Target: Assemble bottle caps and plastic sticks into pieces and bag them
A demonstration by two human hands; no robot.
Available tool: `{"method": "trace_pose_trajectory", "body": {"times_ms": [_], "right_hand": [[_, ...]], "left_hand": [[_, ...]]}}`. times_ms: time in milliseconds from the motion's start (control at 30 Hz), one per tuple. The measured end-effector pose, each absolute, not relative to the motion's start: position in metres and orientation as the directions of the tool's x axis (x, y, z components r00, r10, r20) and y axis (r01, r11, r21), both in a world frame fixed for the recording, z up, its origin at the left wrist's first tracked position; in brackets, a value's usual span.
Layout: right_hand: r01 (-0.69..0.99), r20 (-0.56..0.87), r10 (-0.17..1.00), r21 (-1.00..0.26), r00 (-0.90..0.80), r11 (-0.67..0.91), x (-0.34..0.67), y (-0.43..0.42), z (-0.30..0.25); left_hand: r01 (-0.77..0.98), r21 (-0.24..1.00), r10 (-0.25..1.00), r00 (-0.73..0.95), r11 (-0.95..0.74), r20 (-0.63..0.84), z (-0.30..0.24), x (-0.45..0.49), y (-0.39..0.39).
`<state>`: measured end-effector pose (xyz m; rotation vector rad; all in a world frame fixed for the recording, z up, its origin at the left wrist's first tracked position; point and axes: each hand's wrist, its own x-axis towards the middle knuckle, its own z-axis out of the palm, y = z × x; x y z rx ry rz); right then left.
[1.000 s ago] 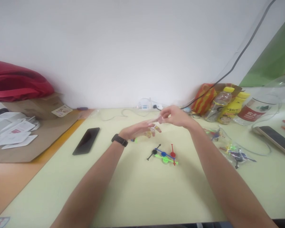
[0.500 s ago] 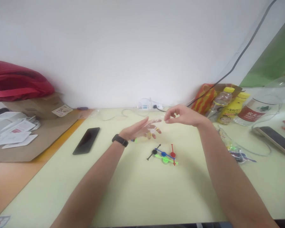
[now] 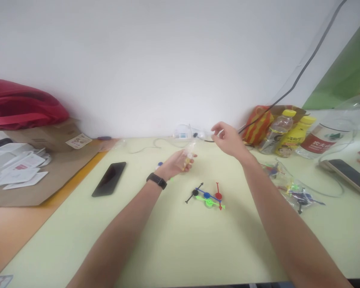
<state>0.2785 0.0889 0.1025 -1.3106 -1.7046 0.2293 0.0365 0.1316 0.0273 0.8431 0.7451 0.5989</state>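
My left hand (image 3: 180, 162), with a black band on its wrist, is closed around a small clear plastic bag (image 3: 188, 155) holding small yellow and white pieces. Up and to the right, my right hand (image 3: 228, 138) is raised with bent fingers, thumb and forefinger slightly apart, and nothing visible between them. On the table, nearer to me, lie a black arrow spinner (image 3: 195, 192), a blue spinner (image 3: 207, 195), a red spinner (image 3: 218, 195) and a green spinner (image 3: 209, 203), overlapping one another. Small blue and green parts behind my left wrist are mostly hidden.
A black phone (image 3: 109, 179) lies left of my left forearm. Bagged coloured spinners (image 3: 301, 196) lie beyond my right forearm, near another phone (image 3: 352, 176). Bottles (image 3: 292, 136) stand at the back right. A power strip (image 3: 183, 131) sits against the wall; a cardboard box (image 3: 48, 136) is at left.
My left hand has turned palm up and its fingers have closed around the bag. My right hand has moved up and away from it, its fingers slightly more apart.
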Motion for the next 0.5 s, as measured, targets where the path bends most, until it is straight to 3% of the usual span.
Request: {"method": "trace_pose_trajectory", "body": {"times_ms": [67, 133, 200, 267, 367, 500], "right_hand": [[0.695, 0.502, 0.859, -0.583, -0.098, 0.420, 0.277, 0.085, 0.107], [0.669, 0.348, 0.865, -0.550, -0.361, 0.500, 0.271, 0.078, 0.111], [0.592, 0.155, 0.780, -0.566, -0.607, 0.573, 0.258, 0.071, 0.111], [0.519, 0.019, 0.662, -0.604, -0.749, 0.605, 0.238, 0.065, 0.103], [0.530, -0.198, 0.532, -0.601, -0.824, 0.598, 0.207, 0.061, 0.083], [0.644, -0.378, 0.524, -0.519, -0.763, 0.563, 0.186, 0.057, 0.066]], "left_hand": [[-0.268, 0.840, 0.819, 0.486, 0.472, -0.305, 0.024, 0.036, 0.138], [-0.343, 0.842, 0.873, 0.408, 0.416, -0.265, 0.022, 0.034, 0.144], [-0.401, 0.840, 0.910, 0.343, 0.366, -0.233, 0.020, 0.033, 0.148], [-0.434, 0.837, 0.929, 0.306, 0.332, -0.210, 0.020, 0.031, 0.149], [-0.448, 0.841, 0.938, 0.293, 0.304, -0.184, 0.022, 0.032, 0.146], [-0.432, 0.865, 0.943, 0.307, 0.255, -0.125, 0.022, 0.036, 0.139]]}}
